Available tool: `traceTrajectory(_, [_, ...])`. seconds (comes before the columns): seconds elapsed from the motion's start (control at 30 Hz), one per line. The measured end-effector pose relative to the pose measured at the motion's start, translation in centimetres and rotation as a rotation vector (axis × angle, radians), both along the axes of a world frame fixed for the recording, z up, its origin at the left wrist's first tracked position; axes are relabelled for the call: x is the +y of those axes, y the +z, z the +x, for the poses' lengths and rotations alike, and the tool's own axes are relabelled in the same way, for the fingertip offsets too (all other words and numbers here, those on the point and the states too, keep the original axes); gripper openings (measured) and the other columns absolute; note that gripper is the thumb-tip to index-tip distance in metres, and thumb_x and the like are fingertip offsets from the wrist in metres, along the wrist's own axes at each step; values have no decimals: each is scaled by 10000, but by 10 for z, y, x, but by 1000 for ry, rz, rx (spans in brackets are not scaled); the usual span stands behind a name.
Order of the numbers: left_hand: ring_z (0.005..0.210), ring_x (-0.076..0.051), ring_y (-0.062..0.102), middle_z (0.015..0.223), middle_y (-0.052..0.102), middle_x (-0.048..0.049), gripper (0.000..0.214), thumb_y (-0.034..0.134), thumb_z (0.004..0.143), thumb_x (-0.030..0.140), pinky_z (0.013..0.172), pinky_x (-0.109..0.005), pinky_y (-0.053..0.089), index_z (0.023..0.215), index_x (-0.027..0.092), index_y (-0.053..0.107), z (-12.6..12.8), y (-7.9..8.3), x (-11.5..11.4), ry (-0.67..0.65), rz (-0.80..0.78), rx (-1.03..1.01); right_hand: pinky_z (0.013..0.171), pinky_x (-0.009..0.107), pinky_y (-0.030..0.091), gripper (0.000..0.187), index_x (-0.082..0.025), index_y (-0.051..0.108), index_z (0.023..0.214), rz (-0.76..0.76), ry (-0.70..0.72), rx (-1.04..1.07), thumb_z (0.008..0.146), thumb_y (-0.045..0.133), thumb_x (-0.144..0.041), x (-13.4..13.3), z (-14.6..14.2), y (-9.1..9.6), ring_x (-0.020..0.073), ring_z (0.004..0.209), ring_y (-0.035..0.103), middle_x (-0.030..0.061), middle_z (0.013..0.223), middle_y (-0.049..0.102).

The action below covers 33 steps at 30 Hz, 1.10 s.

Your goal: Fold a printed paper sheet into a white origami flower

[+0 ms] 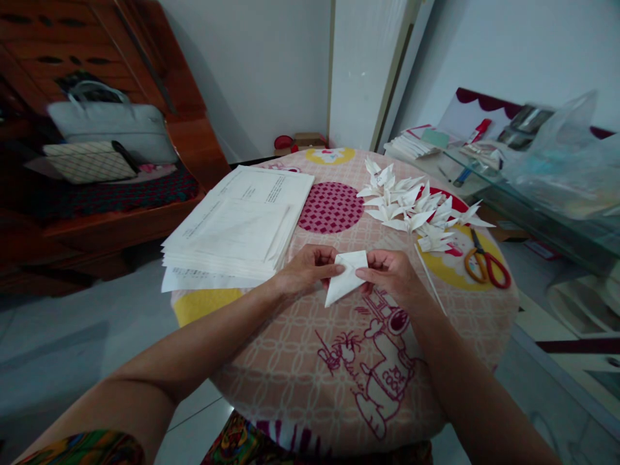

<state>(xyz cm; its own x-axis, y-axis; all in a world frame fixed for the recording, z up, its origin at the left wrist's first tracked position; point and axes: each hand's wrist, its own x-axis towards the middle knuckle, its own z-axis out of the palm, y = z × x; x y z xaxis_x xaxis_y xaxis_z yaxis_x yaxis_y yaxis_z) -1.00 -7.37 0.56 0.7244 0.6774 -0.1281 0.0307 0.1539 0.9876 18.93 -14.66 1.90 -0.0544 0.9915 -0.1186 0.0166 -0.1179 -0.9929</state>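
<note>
A small piece of folded white paper (347,276), kite-shaped with a point toward me, is held between both hands over the round table. My left hand (312,266) pinches its left edge with thumb and fingers. On the opposite edge, my right hand (392,272) grips it the same way. Several folded paper cranes (411,200) lie in a cluster beyond my right hand. To the left rests a stack of printed paper sheets (232,223), with smaller cut sheets on top.
The table wears a pink patterned cloth (290,361). Scissors (484,261) with orange and red handles lie near its right edge, and a thin white stick (431,281) is by my right wrist. A glass shelf (537,210) stands right, a wooden bench (194,148) with bags left.
</note>
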Motion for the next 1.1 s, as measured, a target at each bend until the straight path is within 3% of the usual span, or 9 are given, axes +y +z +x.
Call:
traceTrajectory(0.27, [493,-69,530,602,596,13,362,802,703,413,473,-187,421,744,108,611,2,0,-4,8,25,-10,404,204,485,272,-144,724,803,56,4,17,660,810,-359,1,0,-4,121,488,625,30,708,738])
traceTrajectory(0.43, [484,-64,503,599,586,13,347,776,724,417,467,-187,392,757,102,632,2,-1,-7,19,51,18,362,196,455,298,-126,733,912,36,38,27,710,777,-340,0,-1,-6,111,395,590,2,608,697])
traceTrajectory(0.63, [558,-71,514,639,591,7,315,744,745,389,520,-187,371,749,98,622,2,-6,-5,110,112,23,389,197,481,435,-126,676,1132,55,59,67,726,740,-269,1,-2,-9,131,463,647,19,711,736])
traceTrajectory(0.97, [567,-89,564,660,646,-9,307,818,654,327,535,-201,405,758,98,642,4,-5,-4,83,-14,13,392,217,501,470,-119,673,1122,22,35,72,692,740,-294,5,-1,-15,161,484,668,22,690,728])
traceTrajectory(1.1, [572,-86,559,664,650,-26,322,786,715,383,542,-203,402,760,85,671,3,-5,-5,105,-3,-12,413,220,512,465,-120,680,1117,29,38,68,690,737,-296,5,-1,-14,159,496,668,12,659,713])
